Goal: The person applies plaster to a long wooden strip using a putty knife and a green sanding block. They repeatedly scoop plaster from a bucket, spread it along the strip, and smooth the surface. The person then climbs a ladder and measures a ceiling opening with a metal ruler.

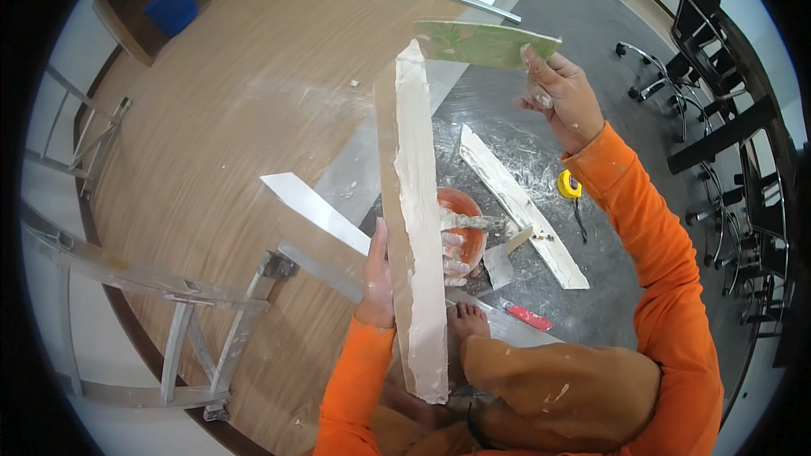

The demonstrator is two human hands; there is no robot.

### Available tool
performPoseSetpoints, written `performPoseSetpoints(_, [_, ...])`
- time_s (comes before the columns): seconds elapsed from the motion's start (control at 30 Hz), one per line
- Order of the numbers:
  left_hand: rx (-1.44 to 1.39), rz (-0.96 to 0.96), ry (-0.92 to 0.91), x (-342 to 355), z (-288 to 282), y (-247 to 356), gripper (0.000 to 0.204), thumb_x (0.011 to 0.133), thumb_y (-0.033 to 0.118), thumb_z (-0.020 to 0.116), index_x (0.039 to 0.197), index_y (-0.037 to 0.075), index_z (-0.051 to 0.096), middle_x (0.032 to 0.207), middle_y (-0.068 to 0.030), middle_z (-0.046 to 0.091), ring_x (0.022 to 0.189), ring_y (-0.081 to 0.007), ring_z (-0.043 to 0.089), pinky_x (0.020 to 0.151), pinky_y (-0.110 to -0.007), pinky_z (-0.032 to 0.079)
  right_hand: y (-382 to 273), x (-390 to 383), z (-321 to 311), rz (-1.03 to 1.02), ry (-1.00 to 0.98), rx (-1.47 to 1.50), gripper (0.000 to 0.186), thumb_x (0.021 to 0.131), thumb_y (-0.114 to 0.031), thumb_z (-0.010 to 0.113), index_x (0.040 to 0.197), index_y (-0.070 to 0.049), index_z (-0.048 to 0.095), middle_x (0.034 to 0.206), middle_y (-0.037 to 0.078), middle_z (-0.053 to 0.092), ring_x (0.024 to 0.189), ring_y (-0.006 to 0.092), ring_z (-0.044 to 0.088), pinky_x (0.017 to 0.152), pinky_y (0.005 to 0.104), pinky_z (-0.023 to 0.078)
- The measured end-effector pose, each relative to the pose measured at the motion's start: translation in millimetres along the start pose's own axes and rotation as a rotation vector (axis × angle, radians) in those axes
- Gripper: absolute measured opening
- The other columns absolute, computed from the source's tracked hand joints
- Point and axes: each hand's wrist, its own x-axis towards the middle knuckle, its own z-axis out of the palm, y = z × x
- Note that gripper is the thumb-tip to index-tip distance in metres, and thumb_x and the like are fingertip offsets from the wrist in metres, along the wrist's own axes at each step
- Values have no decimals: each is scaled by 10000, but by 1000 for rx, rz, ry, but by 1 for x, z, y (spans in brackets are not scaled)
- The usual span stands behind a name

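Coated strip [420, 211], part-hidden bucket [459, 197], ladder [176, 346]

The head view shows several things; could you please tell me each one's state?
Long board, mostly paste-coated, held by left hand
Green strip, held by right hand
Orange bucket, open, smeared inside, partly hidden
White strip, lying down, dirty
Yellow tape measure, set down
Blue bin, upright

The strip [392, 203] was tan, its paste [417, 177] creamy white, the sheet [481, 45] blotchy green, the bucket [459, 198] and sleeves [655, 228] orange, the trousers [557, 393] brown, the tape measure [569, 184] yellow, the wood-grained floor [211, 143] light brown.
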Motion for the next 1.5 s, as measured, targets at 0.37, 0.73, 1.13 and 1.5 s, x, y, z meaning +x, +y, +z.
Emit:
performPoseSetpoints(0.37, [-56, -11, -58, 3, -4, -3, 783, 1052, 626, 307, 1574, 43, 348, 1383, -214, 603, 1181, -321, 666, 971, -467, 590, 34, -29, -14, 107, 70, 267, 427, 1045, -366, 630, 1310, -34, 584, 1195, 102, 667, 1060, 200, 660, 929, 443, 572])
performPoseSetpoints(0.73, [-77, -45, -7, 9, 11, -20, 884, 1025, 720, 240, 1527, 8, 390, 1257, -270, 633, 985, -429, 702, 843, -530, 608, 30, -42, -4, 39, -98, 423, 420, 977, -30, 562, 1394, -11, 517, 1405, 193, 562, 1250, 288, 604, 1095, 512, 485])
performPoseSetpoints(1.13, [-75, -53, 92, 7, 8, -15, 799, 1024, 698, 284, 1465, 55, 457, 1101, -223, 666, 763, -403, 704, 600, -510, 602, 102, -32, 3, -1152, -282, -1227, 483, 872, -106, 667, 1353, -130, 641, 1541, 154, 499, 1449, 370, 449, 1198, 512, 394])
performPoseSetpoints(1.5, [30, 79, 94, 8, 1, -1, 728, 1029, 702, 296, 1404, 107, 486, 982, -152, 629, 698, -321, 637, 503, -465, 535, 120, -46, 22, -978, -366, -1173, 481, 907, -179, 663, 1383, -135, 618, 1582, 152, 456, 1459, 399, 421, 1166, 522, 384])
